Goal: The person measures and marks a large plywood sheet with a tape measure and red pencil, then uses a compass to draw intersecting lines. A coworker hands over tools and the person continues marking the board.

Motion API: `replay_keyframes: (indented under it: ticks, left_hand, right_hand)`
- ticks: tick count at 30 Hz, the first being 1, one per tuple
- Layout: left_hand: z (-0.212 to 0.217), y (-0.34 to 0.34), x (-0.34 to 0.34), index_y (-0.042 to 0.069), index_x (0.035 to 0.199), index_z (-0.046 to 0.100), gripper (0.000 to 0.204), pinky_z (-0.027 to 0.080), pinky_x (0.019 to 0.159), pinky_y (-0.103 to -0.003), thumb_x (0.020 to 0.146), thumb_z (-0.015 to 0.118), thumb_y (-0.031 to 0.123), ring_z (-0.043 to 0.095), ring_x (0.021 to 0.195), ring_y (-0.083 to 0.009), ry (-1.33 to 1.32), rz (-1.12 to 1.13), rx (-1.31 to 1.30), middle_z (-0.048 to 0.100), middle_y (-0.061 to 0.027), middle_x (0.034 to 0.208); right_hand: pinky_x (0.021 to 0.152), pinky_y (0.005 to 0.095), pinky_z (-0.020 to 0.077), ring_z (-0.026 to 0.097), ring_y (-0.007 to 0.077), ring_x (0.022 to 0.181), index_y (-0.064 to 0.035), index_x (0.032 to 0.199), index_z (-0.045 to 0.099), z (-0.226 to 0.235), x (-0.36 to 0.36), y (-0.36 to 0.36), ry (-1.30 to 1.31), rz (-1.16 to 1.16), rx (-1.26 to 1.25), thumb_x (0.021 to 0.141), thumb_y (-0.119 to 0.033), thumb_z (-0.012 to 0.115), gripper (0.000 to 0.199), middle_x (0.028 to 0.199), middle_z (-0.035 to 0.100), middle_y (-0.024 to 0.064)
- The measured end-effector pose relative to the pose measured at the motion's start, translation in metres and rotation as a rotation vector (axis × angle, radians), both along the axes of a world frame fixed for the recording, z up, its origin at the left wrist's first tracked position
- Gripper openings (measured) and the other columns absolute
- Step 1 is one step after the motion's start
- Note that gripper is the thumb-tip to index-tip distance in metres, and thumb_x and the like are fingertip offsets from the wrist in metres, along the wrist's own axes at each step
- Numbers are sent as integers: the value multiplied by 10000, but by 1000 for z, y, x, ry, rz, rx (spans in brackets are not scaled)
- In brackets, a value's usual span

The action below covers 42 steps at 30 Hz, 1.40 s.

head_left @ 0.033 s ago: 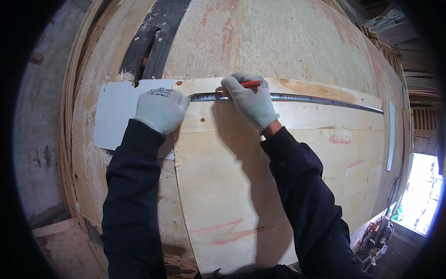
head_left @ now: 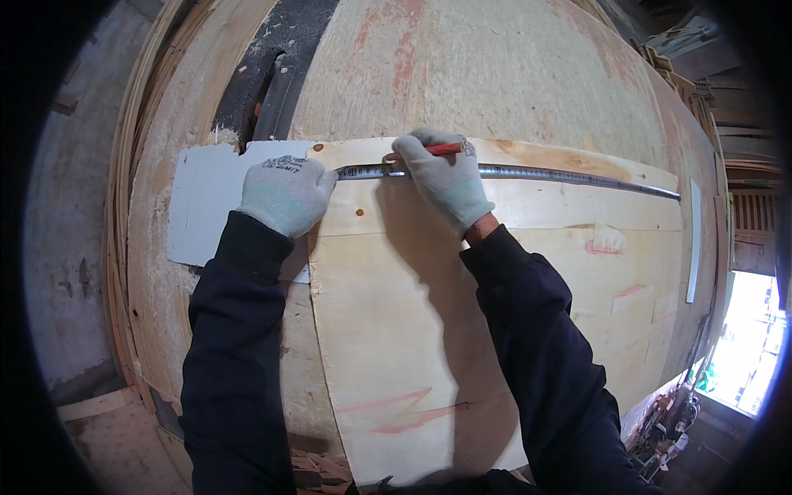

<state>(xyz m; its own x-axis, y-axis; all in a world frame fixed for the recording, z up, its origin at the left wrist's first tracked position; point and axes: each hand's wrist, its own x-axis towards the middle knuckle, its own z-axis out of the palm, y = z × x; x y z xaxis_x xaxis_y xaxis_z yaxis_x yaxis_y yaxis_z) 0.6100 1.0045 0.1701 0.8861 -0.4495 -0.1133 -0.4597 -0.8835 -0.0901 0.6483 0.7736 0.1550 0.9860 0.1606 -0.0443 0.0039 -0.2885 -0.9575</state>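
Note:
A silver tape measure (head_left: 561, 175) lies stretched across a pale plywood panel (head_left: 379, 305), near its far edge. Its right end reaches the panel's right edge. My left hand (head_left: 286, 194), in a pale grey-green work glove, is closed around the left end of the tape; whatever part sits inside the fist is hidden. Just to the right, my gloved right hand (head_left: 441, 169) pinches a red pencil (head_left: 445, 149) and rests over the blade. The pencil slants low, with its writing end at the far side of the tape, close to the panel.
A white sheet (head_left: 206, 198) lies under and left of my left hand. Beyond it, a black strip (head_left: 285, 91) with a long slot crosses the worn wooden table (head_left: 495, 74). A narrow white strip (head_left: 695, 239) lies past the panel's right edge. Wood scraps (head_left: 318, 472) show at the bottom.

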Motion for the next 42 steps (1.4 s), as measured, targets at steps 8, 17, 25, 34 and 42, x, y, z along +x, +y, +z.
replay_keyframes:
  ticks: [8,17,25,34,42]
  left_hand:
    - [-20,8,0,134,902,678,135,532,606,-426,884,567,209,674,732,-265,-160,-56,-42,649,-54,815]
    - [-33,21,12,140,787,662,195,529,640,-450,930,554,218,670,719,-315,-281,-155,-75,669,-99,801]
    - [-30,21,13,106,942,673,170,496,776,-459,923,545,217,645,871,-324,-9,8,-43,670,-106,903]
    - [-18,16,-4,92,830,696,361,516,665,-518,972,448,313,675,729,-376,92,54,-108,695,-171,783]
    - [11,-10,-5,123,940,718,357,524,750,-500,976,430,331,683,829,-375,201,256,-81,714,-142,896]
  right_hand:
    - [675,290,503,632,119,697,-8,840,716,-10,6,4,60,-1,87,929,-219,612,252,732,699,66]
    - [759,370,519,671,260,852,-37,969,693,11,-80,-50,-289,-195,-45,956,-213,627,188,891,697,130]
    - [752,294,529,663,147,818,-33,972,716,15,-182,-141,146,-568,169,979,-194,602,197,852,707,77]
    - [711,283,527,617,120,792,5,938,680,-10,-245,-158,-30,-545,261,971,-56,548,149,911,661,53]
    - [731,287,541,639,130,789,13,980,674,-24,-240,-158,-54,-605,-2,962,-67,536,161,881,682,67]
